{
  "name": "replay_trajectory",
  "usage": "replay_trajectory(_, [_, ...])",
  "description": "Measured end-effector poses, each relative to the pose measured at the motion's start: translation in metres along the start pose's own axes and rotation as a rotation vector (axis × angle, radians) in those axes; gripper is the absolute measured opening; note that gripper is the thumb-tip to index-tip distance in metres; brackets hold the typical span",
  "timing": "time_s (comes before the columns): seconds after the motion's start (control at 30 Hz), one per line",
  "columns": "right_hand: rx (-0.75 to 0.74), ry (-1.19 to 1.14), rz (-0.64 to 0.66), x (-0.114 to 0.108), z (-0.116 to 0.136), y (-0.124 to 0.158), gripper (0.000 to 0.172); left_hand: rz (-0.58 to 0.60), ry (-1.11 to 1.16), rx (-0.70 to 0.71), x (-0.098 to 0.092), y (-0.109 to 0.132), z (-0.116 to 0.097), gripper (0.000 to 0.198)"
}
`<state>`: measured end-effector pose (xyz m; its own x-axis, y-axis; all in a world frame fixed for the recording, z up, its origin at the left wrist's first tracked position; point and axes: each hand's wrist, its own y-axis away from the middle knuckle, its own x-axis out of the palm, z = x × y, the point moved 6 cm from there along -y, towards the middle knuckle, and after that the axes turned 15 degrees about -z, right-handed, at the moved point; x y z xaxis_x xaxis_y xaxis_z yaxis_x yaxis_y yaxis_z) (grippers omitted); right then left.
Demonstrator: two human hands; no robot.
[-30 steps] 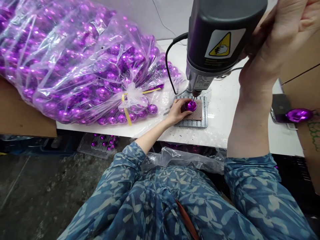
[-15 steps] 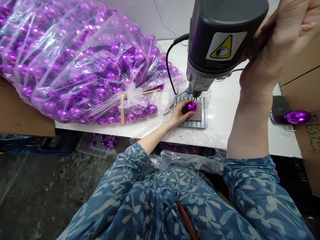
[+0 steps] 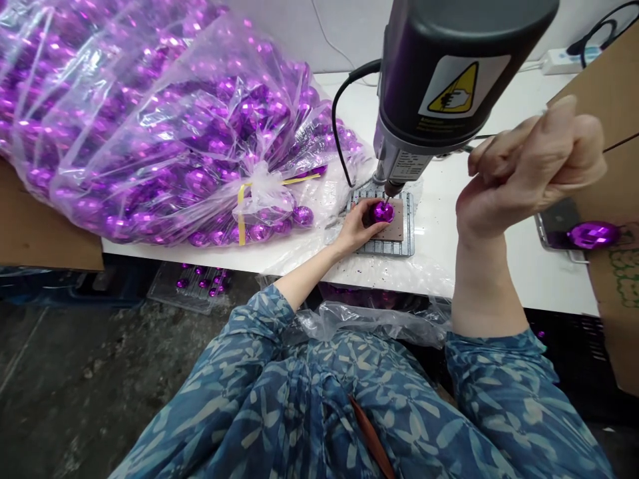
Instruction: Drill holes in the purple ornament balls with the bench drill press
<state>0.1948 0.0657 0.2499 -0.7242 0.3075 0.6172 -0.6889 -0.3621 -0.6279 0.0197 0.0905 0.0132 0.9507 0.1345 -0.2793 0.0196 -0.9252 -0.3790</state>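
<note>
A shiny purple faceted ball (image 3: 383,211) rests on a brown block (image 3: 395,230) on the slotted metal base of a drill press (image 3: 429,86). My left hand (image 3: 358,228) grips the ball from the left, thumb and fingers around it. The drill bit (image 3: 387,198) comes down at the ball's top; whether it is inside the ball I cannot tell. To the right of the drill head, my right hand (image 3: 534,163) is raised with curled fingers, near a thin lever (image 3: 466,148) at the machine's side. What its fingers hold is hidden.
A big clear bag (image 3: 164,133) full of purple balls lies on the white table (image 3: 499,266) at the left. At the right are a phone (image 3: 555,226), another purple ball (image 3: 594,235), cardboard and a power strip (image 3: 569,61). Below left stands a plastic tray (image 3: 184,293) with balls.
My right hand has come down and toward me beside the drill head, its fingers now curled in view. My left hand and the ball have stayed in place.
</note>
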Motion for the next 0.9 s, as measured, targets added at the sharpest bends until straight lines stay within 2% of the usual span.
replay_trajectory(0.1, [-0.035, -0.013, -0.019, -0.007, -0.004, 0.004, 0.081, 0.0, 0.017, 0.009, 0.001, 0.0, 0.0, 0.063])
replay_trajectory(0.27, [-0.171, -0.054, 0.014, -0.018, -0.011, 0.01, 0.07, -0.004, 0.062, -0.019, 0.002, 0.0, 0.001, 0.062])
replay_trajectory(0.5, [-0.264, -0.057, 0.008, -0.044, -0.029, 0.022, 0.056, 0.001, 0.11, -0.039, 0.0, 0.0, 0.0, 0.061])
replay_trajectory(0.67, [-0.286, -0.014, -0.008, -0.053, -0.036, 0.024, 0.062, -0.008, 0.11, -0.022, 0.0, 0.0, 0.001, 0.061])
replay_trajectory(0.9, [-0.331, -0.001, 0.054, -0.059, -0.04, 0.029, 0.069, 0.006, 0.107, -0.032, 0.001, 0.0, 0.001, 0.063])
